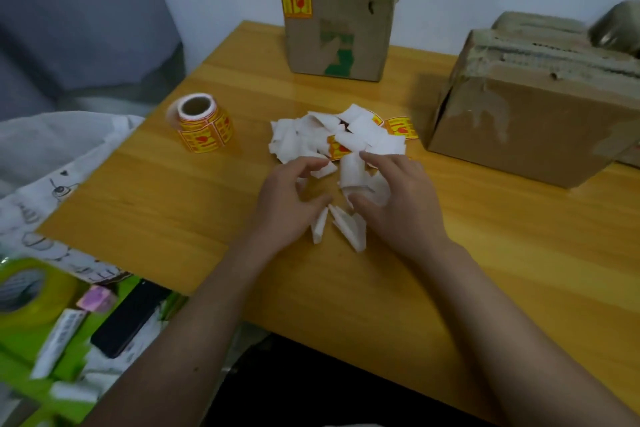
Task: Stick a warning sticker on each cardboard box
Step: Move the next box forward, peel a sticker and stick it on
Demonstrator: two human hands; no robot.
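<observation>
Both my hands are over the near edge of the pile of cut sticker pieces (pixel 337 137) in the middle of the wooden table (pixel 485 253). My left hand (pixel 289 199) has loosely curled fingers, spread a bit, fingertips touching a white backing piece at the pile's edge; can't tell whether it actually pinches anything. My right hand (pixel 398 198) is curled around a white backing scrap (pixel 353 173), thumb and fingers pinching it, so it's holding paper. Two more folded white scraps (pixel 341 224) lie on the table between my wrists.

Most pieces in the pile are white side up; a few show yellow and red print, one loose warning sticker (pixel 401 126) sits at the pile's right edge, face up. The sticker roll (pixel 202 123) stands on end to the left of the pile, well apart from my hands.

Far cardboard box (pixel 341 15) stands upright at the back edge, already has a yellow sticker (pixel 296 0) at its top left corner. Right cardboard box (pixel 533 104) sits tilted near the pile, its front face plain brown with torn tape marks.

Left of the table: a green tape roll (pixel 27 291) and a black phone (pixel 130 317), blurred.
</observation>
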